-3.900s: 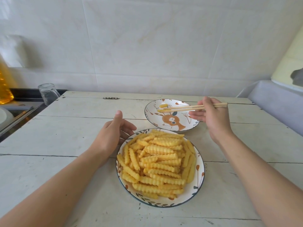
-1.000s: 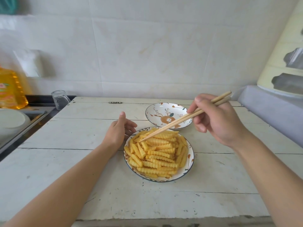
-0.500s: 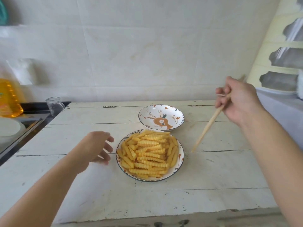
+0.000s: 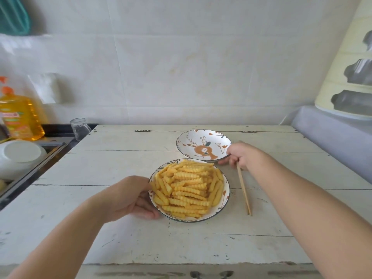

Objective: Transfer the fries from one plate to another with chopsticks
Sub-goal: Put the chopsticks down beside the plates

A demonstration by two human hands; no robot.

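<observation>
Fries (image 4: 188, 189), crinkle-cut and golden, lie heaped on the near plate (image 4: 225, 200), which sits on the white plank table (image 4: 100, 164); this plate serves as the landmark for everything else. Its rim is dark-edged with small leaf marks, and the pile covers nearly the whole dish.

Directly behind the near plate, with their rims almost meeting, stands the deer plate (image 4: 187, 140), a white dish painted with an orange deer and sprigs. No fries show on it.

The left hand (image 4: 128, 196) is at the near plate's left edge, fingers curled around the rim with the thumb under or against its lower left side, so it is gripping the plate. The right hand (image 4: 239, 155) is behind and to the right of the near plate, at the deer plate's right front rim; its fingertips touch or pinch that rim while the same hand is closed around the upper end of the chopsticks (image 4: 244, 190). The two sticks run down toward the camera just right of the near plate, close together, with their tips on or just above the table.

Far to the left of the near plate, beyond the table's edge, are an upturned glass (image 4: 79, 128), a white bowl (image 4: 20, 157) and a yellow oil bottle (image 4: 19, 117). A tiled wall (image 4: 181, 67) rises behind.
</observation>
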